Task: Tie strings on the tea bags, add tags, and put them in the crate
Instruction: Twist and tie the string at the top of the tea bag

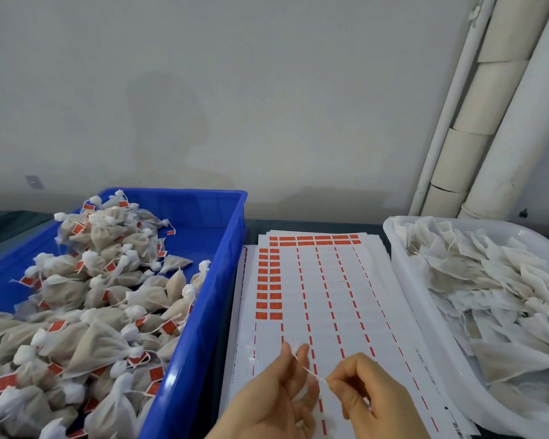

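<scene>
My left hand [276, 394] and my right hand [371, 397] are close together over the tag sheet [324, 299], low in the view. A thin white string [313, 375] runs taut between them, pinched at each end. White tea bag material [300, 396] shows inside my left fingers; the bag itself is mostly hidden. The blue crate [213, 236] on the left holds several tied tea bags [108, 286] with orange tags. The sheet has orange tags [268, 283] left in its upper left columns.
A white tub [425, 305] on the right is full of untied, flat tea bags [495, 280]. More sheets lie stacked under the top one. A grey wall stands behind, with pale pipes [488, 106] leaning at the right.
</scene>
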A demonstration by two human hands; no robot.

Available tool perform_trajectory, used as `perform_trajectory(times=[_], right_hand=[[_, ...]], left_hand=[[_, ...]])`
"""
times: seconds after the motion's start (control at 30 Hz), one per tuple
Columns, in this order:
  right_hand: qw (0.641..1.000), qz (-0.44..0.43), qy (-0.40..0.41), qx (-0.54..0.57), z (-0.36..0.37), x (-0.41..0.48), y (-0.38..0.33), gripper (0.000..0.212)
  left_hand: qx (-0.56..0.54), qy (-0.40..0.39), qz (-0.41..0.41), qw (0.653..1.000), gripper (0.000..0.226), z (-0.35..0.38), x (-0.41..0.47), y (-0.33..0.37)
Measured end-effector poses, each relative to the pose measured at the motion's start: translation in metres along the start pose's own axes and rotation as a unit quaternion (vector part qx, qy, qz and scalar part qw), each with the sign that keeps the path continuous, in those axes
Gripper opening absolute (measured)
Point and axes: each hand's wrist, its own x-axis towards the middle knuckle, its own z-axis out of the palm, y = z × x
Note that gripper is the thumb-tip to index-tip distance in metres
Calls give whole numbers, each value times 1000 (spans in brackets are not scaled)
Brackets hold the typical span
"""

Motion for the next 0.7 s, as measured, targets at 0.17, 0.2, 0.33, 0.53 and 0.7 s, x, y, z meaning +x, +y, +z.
perform_trajectory(times=[0.17,0.2,0.33,0.53,0.7], right_hand=[[998,-13,-25,-51,-10,6,12,11],[997,-29,-35,-66,-12,8,13,9],[987,-100,-79,-98,-17,14,16,9],[975,-190,-84,-84,-8,27,18,5],[984,-135,-113,7,-5,30,16,17]], left_hand=[[194,47,11,980,38,4,-3,8],[253,52,13,966,38,5,-3,8],[516,92,55,850,36,10,-2,13],[703,60,150,692,24,14,0,20],[711,32,191,676,20,9,4,30]])
